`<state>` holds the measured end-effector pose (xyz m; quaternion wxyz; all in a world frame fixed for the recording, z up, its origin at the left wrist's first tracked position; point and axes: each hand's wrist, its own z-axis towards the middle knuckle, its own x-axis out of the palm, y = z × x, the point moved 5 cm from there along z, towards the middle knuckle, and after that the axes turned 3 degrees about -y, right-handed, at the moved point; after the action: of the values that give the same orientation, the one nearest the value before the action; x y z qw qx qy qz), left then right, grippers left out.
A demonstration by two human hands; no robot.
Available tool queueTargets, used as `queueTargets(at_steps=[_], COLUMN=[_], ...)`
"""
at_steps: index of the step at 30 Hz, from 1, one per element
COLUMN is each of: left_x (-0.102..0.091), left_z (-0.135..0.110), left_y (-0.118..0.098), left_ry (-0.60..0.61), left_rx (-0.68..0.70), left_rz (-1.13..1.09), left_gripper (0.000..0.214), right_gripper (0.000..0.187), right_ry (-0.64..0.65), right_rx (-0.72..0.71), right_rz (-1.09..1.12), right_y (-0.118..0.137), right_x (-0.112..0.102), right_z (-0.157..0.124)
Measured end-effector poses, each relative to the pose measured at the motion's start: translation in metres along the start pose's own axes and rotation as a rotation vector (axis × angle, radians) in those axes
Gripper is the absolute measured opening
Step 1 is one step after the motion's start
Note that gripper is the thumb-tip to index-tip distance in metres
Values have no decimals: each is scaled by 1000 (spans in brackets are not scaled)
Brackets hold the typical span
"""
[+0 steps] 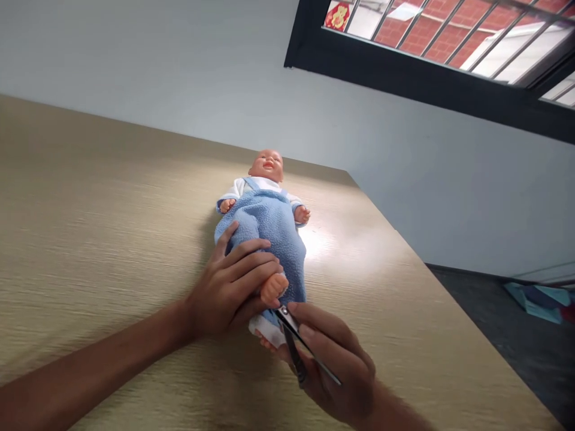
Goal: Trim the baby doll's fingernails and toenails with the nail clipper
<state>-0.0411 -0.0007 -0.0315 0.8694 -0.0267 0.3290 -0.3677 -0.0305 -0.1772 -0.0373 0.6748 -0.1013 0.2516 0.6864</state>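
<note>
On its back on the table lies a baby doll (pixel 281 215) in blue fleece overalls and a white top, head toward the wall. My left hand (pixel 231 284) is wrapped round one of its legs, holding up a bare foot (pixel 272 288). A silver nail clipper (pixel 291 329) is gripped in my right hand (pixel 341 359), its head close to the toes of that foot. Whether the jaws touch the toes I cannot tell. The doll's other foot (pixel 266 340) lies lower, partly behind the clipper and my fingers.
The light wood table (pixel 112 197) runs up to a pale wall (pixel 179 66), with its right edge slanting down beside the doll. A dark-framed barred window (pixel 404 60) is at upper right. Blue and red items (pixel 539 299) lie on the dark floor at right.
</note>
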Motion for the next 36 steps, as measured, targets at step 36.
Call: queueTargets(at_steps=[36], left_x=[-7], left_z=[4], left_y=[-3], left_ry=[23], left_rx=[-31], left_rz=[-30], left_gripper=[25], right_gripper=[35], right_ry=[-91], right_rx=[0], right_rz=[-51], right_y=[2], right_x=[-3], right_z=[10])
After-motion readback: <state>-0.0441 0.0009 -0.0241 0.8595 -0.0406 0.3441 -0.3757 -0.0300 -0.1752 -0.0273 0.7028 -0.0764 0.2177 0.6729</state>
